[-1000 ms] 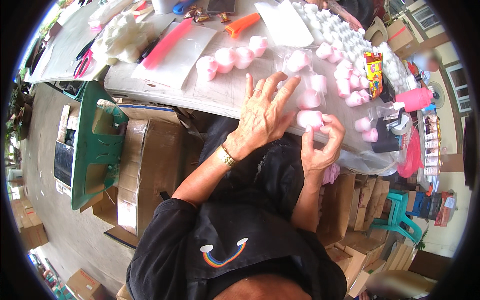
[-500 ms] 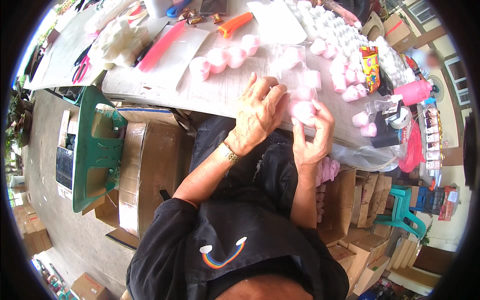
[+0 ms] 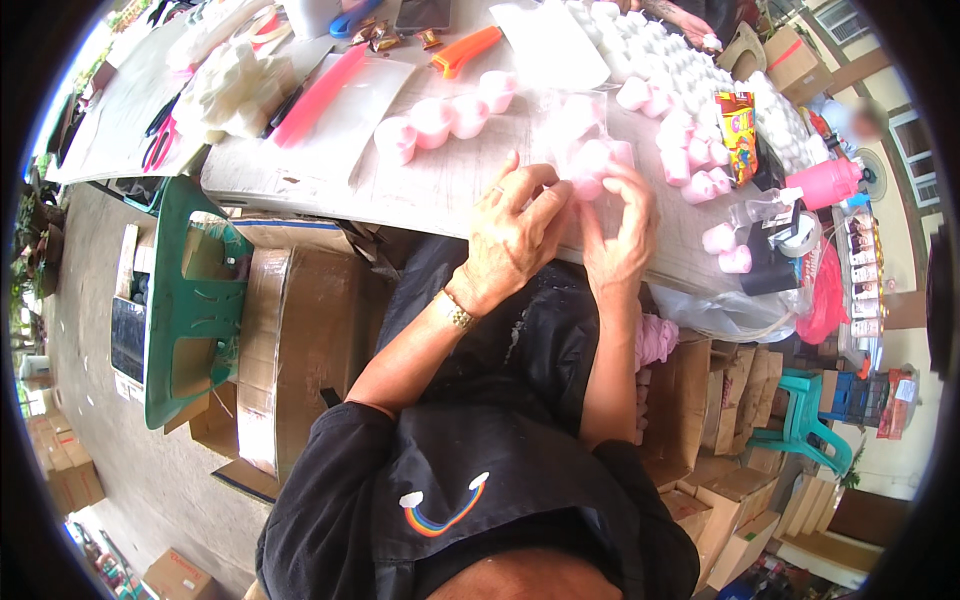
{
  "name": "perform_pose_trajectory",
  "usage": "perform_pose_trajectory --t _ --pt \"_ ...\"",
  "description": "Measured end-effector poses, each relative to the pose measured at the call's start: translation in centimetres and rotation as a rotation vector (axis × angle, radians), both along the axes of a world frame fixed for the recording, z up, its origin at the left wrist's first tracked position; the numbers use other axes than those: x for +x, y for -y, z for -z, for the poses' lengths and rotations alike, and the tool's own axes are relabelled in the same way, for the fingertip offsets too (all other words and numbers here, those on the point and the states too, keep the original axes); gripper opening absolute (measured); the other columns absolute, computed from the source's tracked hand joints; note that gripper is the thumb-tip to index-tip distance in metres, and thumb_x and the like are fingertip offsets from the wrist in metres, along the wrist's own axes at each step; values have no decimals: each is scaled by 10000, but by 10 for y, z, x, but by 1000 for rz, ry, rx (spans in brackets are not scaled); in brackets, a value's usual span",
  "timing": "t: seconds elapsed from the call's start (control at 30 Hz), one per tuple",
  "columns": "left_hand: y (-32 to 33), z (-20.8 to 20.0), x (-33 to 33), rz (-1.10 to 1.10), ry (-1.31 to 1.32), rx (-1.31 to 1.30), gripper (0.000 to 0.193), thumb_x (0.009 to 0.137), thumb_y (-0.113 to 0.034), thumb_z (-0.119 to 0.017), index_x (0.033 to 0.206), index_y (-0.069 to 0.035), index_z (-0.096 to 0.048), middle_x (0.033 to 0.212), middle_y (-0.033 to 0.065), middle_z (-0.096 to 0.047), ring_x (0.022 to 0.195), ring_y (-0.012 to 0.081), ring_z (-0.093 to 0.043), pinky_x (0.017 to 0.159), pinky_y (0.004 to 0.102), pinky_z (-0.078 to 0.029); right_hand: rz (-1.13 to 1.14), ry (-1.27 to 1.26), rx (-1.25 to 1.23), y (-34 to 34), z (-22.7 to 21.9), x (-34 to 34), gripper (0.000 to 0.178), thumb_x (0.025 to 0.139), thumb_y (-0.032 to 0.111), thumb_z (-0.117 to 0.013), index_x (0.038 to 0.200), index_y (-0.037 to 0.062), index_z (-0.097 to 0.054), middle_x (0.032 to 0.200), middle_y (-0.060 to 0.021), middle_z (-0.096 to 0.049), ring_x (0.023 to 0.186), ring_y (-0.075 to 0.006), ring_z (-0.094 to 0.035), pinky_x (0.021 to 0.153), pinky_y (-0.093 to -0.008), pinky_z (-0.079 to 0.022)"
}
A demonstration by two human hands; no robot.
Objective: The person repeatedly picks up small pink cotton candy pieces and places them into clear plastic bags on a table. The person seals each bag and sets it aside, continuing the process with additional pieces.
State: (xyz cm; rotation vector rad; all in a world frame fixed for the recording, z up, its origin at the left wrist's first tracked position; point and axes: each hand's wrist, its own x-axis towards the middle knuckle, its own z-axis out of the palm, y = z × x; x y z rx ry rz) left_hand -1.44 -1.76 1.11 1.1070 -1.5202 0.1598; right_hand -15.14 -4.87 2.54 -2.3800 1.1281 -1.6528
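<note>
Close to the table's front edge, both hands meet at a clear plastic bag [image 3: 569,118] with pink, rounded, cup-like pieces [image 3: 590,182] at its near end. My left hand [image 3: 515,222] has its fingers bent, with the tips closed at the bag's near edge; the exact grip is partly hidden. With thumb and fingers curled around the nearest pink piece, my right hand [image 3: 620,235] presses it from the right. A row of similar pink pieces [image 3: 432,122] lies beyond my left hand, and a cluster of more pink pieces [image 3: 690,150] lies to the right.
Orange cutter [image 3: 466,52], pink strip [image 3: 322,97] and scissors [image 3: 160,145] lie on the table's far left half. Many white pieces [image 3: 690,70] cover the far right, near a snack packet [image 3: 738,135] and pink bottle [image 3: 828,183]. Cardboard boxes [image 3: 310,330] stand below the table.
The pink pieces between my hands have moved away from me, farther toward the bag. My right hand has followed them upward, its fingers more curled. My left hand has barely shifted.
</note>
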Motion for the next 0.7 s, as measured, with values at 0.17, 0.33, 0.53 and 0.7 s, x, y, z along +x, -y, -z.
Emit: perform_pose_trajectory --t 0.17,0.33,0.53,0.7 --pt "-3 2 7 -1 46 48 346 739 -25 -780 1067 -77 -683 984 69 -632 889 243 -658 1021 489 -502 -19 -153 147 4 -11 -10 337 774 54 -772 1076 75 -624 1184 -104 -632 1177 -285 -572 1007 -426 -419" --pt "-4 0 11 4 26 177 545 727 -130 -815 1233 -82 -617 1121 122 -597 1025 296 -618 1028 493 -463 -7 120 387 25 -28 -44 237 877 121 -686 1099 41 -659 1142 -130 -652 1088 -260 -621 936 -407 -485" --pt "-4 -1 10 -6 63 221 620 743 -169 -801 1312 -84 -569 1155 133 -585 1048 314 -613 1025 499 -458 167 -221 516 64 -17 -41 366 915 117 -646 1274 57 -609 1204 -159 -669 1065 -267 -645 897 -379 -509" --pt "-4 1 12 -16 108 224 614 742 -115 -763 1326 -116 -574 1160 118 -581 1011 295 -625 1030 509 -454 117 -416 374 53 -21 -47 487 803 59 -683 1278 65 -577 1159 -164 -628 1040 -344 -625 906 -422 -503"
